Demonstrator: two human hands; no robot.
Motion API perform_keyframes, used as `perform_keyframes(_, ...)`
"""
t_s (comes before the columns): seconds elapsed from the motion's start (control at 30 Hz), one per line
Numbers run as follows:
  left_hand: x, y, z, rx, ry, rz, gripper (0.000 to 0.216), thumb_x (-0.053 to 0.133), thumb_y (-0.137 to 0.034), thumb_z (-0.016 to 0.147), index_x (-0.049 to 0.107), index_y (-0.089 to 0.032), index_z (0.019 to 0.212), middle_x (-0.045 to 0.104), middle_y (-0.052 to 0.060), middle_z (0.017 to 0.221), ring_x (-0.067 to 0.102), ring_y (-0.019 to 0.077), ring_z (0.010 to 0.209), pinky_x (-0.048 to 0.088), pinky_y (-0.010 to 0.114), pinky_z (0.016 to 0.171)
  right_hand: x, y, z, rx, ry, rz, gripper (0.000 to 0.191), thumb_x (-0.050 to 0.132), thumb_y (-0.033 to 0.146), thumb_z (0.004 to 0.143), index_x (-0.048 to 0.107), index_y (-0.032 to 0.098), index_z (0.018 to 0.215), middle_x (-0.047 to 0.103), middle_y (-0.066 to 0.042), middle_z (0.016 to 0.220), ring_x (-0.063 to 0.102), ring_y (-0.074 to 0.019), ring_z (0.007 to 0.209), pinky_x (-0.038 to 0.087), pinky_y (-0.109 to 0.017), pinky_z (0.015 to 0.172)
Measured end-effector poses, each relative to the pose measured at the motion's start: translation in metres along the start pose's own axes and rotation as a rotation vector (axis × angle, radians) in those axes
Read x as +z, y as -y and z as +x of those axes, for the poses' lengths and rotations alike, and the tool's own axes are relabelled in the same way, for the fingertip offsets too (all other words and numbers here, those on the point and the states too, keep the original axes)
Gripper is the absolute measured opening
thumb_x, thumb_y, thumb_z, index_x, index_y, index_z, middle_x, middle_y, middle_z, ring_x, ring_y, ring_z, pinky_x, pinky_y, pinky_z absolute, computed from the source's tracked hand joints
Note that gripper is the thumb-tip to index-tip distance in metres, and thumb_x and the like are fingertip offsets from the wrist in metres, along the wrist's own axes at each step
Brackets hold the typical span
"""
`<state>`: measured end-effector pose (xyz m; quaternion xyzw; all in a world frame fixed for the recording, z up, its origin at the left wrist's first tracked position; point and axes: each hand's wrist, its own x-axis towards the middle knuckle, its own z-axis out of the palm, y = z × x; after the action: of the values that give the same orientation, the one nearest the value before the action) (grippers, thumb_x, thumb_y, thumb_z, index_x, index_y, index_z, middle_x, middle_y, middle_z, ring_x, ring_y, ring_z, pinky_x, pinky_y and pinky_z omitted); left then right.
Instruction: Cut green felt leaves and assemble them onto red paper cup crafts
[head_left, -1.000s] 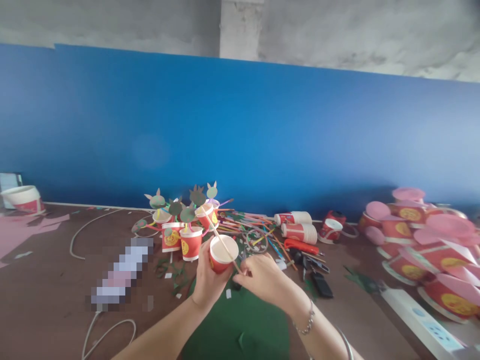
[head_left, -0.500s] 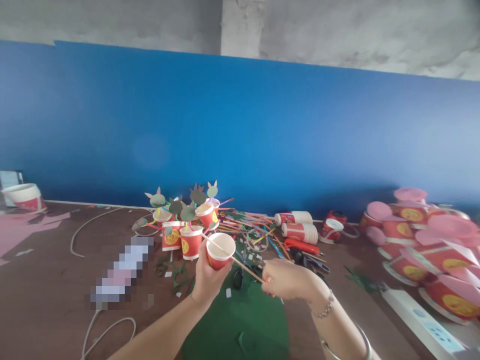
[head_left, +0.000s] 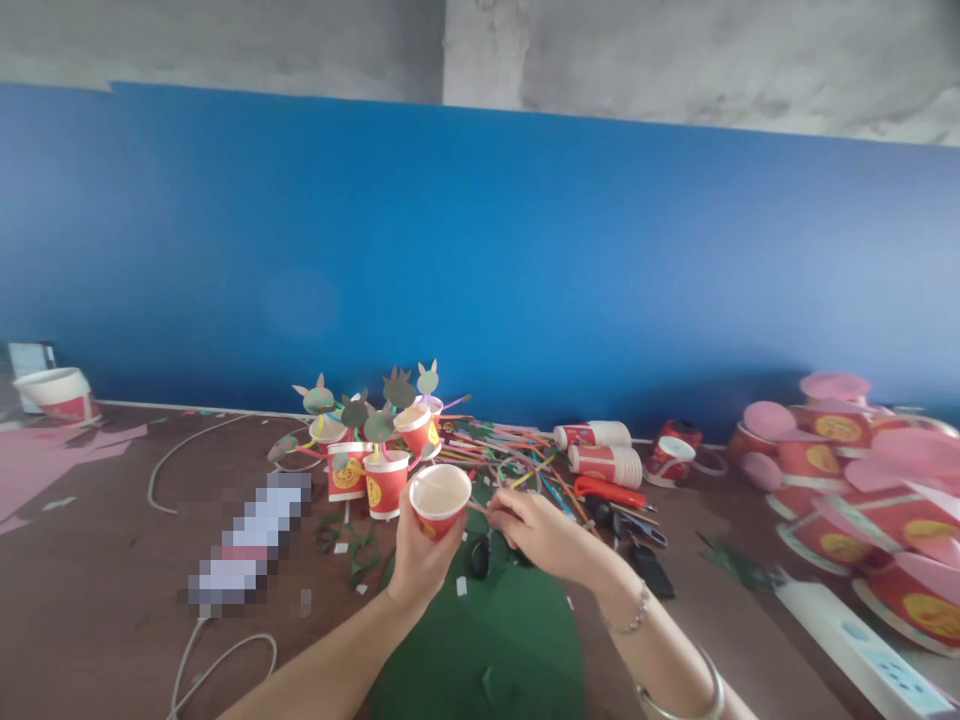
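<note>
My left hand (head_left: 426, 560) is wrapped round a red and white paper cup (head_left: 440, 500), its open mouth tilted toward me. Close to the cup's right side, my right hand (head_left: 525, 525) pinches a thin wooden stick (head_left: 478, 507). The stick runs from my fingers to the cup's wall; whether it passes through the wall I cannot make out. Behind the held cup stand several red cups (head_left: 386, 482) topped with green paper animal heads (head_left: 379, 427). Scissors (head_left: 480, 556) lie below my hands on a green sheet (head_left: 480, 640).
Pipe cleaners (head_left: 495, 440) lie in a heap at the back. Cup stacks (head_left: 606, 464) and a red-orange tool (head_left: 609, 494) lie right of them. Pink-and-red paper cup figures (head_left: 832, 460) crowd the far right, near a white power strip (head_left: 862, 640). A blurred-out phone-like object (head_left: 251, 540) with a cable lies left.
My right hand has moved left and up, nearer the cup. Less of the stick shows between hand and cup, and its end no longer sticks out past the cup's left rim.
</note>
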<state>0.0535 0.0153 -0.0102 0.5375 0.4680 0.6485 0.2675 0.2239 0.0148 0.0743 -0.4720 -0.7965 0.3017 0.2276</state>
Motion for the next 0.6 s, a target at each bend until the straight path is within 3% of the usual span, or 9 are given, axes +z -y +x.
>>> perform_keyframes(0.13, 0.001, 0.006, 0.001, -0.002, -0.022, -0.008, 0.056, 0.068, -0.027, 0.071, 0.039, -0.017, 0.118, 0.056, 0.009, 0.103, 0.058, 0.0216, 0.097, 0.045, 0.040, 0.090, -0.019, -0.021, -0.003, 0.184, 0.272, 0.131, 0.020, 0.041, 0.023, 0.084, 0.056, 0.018, 0.072, 0.056, 0.003, 0.051, 0.051, -0.0106, 0.045, 0.038, -0.020, 0.046)
perform_keyframes(0.2, 0.001, 0.008, 0.001, 0.019, 0.012, 0.018, 0.057, 0.067, -0.026, 0.071, 0.039, -0.017, 0.120, 0.056, 0.009, 0.103, 0.057, 0.0215, 0.097, 0.044, 0.040, 0.091, -0.021, -0.027, -0.004, 0.223, 0.317, 0.152, 0.017, 0.042, 0.022, 0.083, 0.056, 0.018, 0.075, 0.058, 0.002, 0.054, 0.055, -0.0117, 0.047, 0.041, -0.021, 0.048)
perform_keyframes(0.23, 0.002, 0.008, 0.001, 0.034, 0.025, 0.041, 0.057, 0.067, -0.026, 0.071, 0.039, -0.017, 0.120, 0.056, 0.009, 0.103, 0.057, 0.0219, 0.098, 0.044, 0.041, 0.091, -0.019, -0.027, -0.005, 0.217, 0.273, 0.132, 0.013, 0.044, 0.022, 0.082, 0.056, 0.018, 0.078, 0.059, 0.002, 0.057, 0.056, -0.0124, 0.049, 0.041, -0.022, 0.050)
perform_keyframes(0.33, 0.004, 0.010, 0.001, 0.070, 0.031, 0.115, 0.060, 0.067, -0.025, 0.070, 0.038, -0.018, 0.122, 0.054, 0.010, 0.107, 0.054, 0.0241, 0.103, 0.042, 0.043, 0.092, -0.005, -0.020, -0.003, 0.075, -0.024, -0.012, 0.011, 0.052, 0.024, 0.080, 0.055, 0.020, 0.090, 0.061, 0.002, 0.064, 0.057, -0.0142, 0.059, 0.041, -0.023, 0.056)
perform_keyframes(0.43, 0.004, 0.010, 0.001, 0.068, 0.037, 0.141, 0.063, 0.068, -0.026, 0.068, 0.037, -0.018, 0.122, 0.053, 0.011, 0.110, 0.053, 0.0253, 0.106, 0.042, 0.044, 0.092, 0.014, -0.008, 0.000, -0.043, -0.202, -0.140, 0.010, 0.048, 0.024, 0.084, 0.057, 0.020, 0.083, 0.063, -0.001, 0.074, 0.058, -0.0153, 0.069, 0.040, -0.024, 0.064)
perform_keyframes(0.5, 0.003, 0.009, 0.001, 0.038, 0.037, 0.136, 0.061, 0.068, -0.027, 0.069, 0.038, -0.019, 0.121, 0.055, 0.010, 0.107, 0.054, 0.0251, 0.104, 0.044, 0.043, 0.090, 0.023, -0.003, 0.002, -0.084, -0.264, -0.199, 0.016, 0.044, 0.024, 0.087, 0.059, 0.019, 0.081, 0.064, -0.003, 0.078, 0.059, -0.0163, 0.074, 0.039, -0.025, 0.068)
perform_keyframes(0.6, 0.001, 0.007, 0.003, -0.004, 0.002, 0.112, 0.055, 0.067, -0.028, 0.071, 0.040, -0.018, 0.117, 0.056, 0.008, 0.101, 0.056, 0.0234, 0.099, 0.046, 0.040, 0.087, 0.026, -0.005, 0.004, -0.062, -0.224, -0.174, 0.024, 0.040, 0.024, 0.089, 0.061, 0.018, 0.079, 0.064, -0.002, 0.074, 0.057, -0.0147, 0.070, 0.037, -0.023, 0.064)
